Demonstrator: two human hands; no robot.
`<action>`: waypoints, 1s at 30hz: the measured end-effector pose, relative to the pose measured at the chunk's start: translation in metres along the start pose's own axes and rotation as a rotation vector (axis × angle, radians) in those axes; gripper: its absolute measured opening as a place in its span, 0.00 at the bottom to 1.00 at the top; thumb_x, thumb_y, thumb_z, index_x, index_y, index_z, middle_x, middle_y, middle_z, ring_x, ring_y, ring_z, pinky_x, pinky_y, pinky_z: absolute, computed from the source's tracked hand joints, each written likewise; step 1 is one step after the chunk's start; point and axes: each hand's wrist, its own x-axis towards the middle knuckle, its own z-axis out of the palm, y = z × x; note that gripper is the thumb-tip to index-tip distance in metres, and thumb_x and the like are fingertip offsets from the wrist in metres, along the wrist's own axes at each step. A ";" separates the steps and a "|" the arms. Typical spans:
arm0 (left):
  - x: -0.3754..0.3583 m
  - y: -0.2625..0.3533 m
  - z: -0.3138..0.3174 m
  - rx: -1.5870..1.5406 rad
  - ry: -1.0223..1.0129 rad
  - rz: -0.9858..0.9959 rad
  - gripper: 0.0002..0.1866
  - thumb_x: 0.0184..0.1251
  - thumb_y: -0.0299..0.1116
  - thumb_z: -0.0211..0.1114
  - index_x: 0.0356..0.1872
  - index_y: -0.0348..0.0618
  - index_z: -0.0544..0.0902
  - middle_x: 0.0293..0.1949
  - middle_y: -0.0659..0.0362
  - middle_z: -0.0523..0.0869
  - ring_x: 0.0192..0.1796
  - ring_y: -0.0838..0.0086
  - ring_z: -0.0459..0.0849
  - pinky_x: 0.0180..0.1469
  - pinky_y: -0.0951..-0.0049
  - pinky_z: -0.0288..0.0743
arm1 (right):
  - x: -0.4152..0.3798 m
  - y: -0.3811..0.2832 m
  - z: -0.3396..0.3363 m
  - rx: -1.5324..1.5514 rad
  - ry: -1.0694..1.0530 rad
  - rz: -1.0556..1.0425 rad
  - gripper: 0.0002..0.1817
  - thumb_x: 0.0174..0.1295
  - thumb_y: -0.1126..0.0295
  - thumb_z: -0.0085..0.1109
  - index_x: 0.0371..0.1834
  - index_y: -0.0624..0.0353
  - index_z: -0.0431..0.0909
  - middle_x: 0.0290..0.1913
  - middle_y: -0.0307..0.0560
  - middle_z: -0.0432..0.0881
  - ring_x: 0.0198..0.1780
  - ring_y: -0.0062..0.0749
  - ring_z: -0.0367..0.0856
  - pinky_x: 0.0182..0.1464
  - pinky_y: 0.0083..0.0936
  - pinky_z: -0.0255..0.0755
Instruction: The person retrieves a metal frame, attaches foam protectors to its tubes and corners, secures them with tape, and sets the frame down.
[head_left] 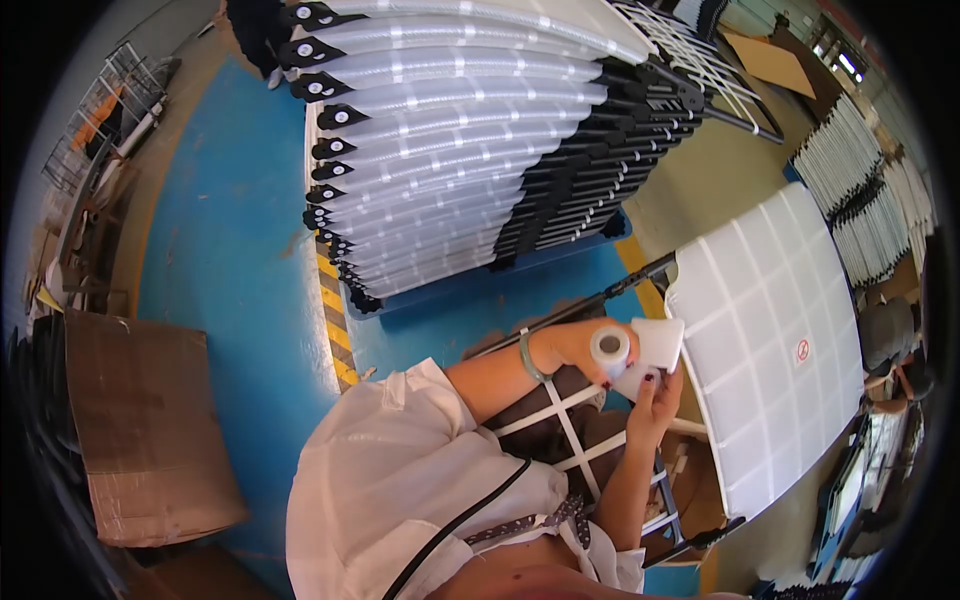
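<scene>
My left hand (574, 347), with a bangle at the wrist, is closed around a small roll of clear film (610, 344) whose hollow core faces up. Close beside it, my right hand (652, 402) has its thumb and fingers closed on a white foam-like piece (660, 343) at its lower edge. Translucent film (635, 380) shows between the two hands. Just right of them stands a white panel (765, 330) crossed by pale strips, with a small red sign on it. A dark frame with white straps (560, 415) lies under my forearms.
A tall stack of film-wrapped tubular frames (450, 130) rests on a blue pallet (440, 298) ahead. A cardboard box (150, 430) stands at the left. Another person (258, 35) is at the top left. More stacked panels (850, 190) line the right side.
</scene>
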 end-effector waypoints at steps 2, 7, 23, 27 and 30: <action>-0.002 -0.018 -0.002 -0.229 0.060 0.001 0.23 0.35 0.28 0.78 0.35 0.40 0.77 0.37 0.59 0.81 0.42 0.73 0.79 0.45 0.74 0.73 | -0.011 -0.004 -0.005 0.022 -0.078 -0.017 0.26 0.61 0.76 0.47 0.64 0.68 0.59 0.59 0.54 0.69 0.57 0.34 0.71 0.57 0.26 0.65; 0.005 -0.012 0.012 -0.543 0.292 0.002 0.23 0.37 0.24 0.75 0.39 0.42 0.76 0.42 0.46 0.82 0.48 0.55 0.81 0.50 0.58 0.76 | -0.023 -0.026 -0.026 -0.173 0.183 -0.040 0.23 0.53 0.81 0.53 0.55 0.66 0.70 0.47 0.53 0.80 0.47 0.36 0.79 0.50 0.25 0.71; -0.006 -0.036 -0.011 -0.379 0.431 -0.037 0.27 0.45 0.31 0.72 0.50 0.48 0.71 0.64 0.45 0.64 0.65 0.50 0.65 0.67 0.51 0.56 | -0.383 0.182 -0.331 -1.112 1.150 1.411 0.51 0.54 0.53 0.63 0.72 0.61 0.39 0.67 0.67 0.56 0.65 0.55 0.61 0.67 0.40 0.55; -0.004 -0.033 -0.003 -0.309 0.547 -0.062 0.27 0.47 0.32 0.72 0.51 0.46 0.73 0.68 0.39 0.55 0.65 0.49 0.65 0.66 0.51 0.60 | -0.374 0.200 -0.257 -0.615 1.097 1.635 0.46 0.55 0.53 0.60 0.70 0.61 0.44 0.65 0.66 0.59 0.64 0.55 0.63 0.65 0.42 0.58; 0.002 -0.031 -0.004 -0.232 0.433 -0.034 0.27 0.46 0.35 0.72 0.51 0.45 0.74 0.68 0.39 0.55 0.63 0.50 0.68 0.62 0.56 0.68 | -0.355 0.206 -0.250 -0.393 1.164 1.554 0.42 0.57 0.54 0.57 0.68 0.60 0.47 0.64 0.66 0.61 0.62 0.55 0.65 0.64 0.44 0.60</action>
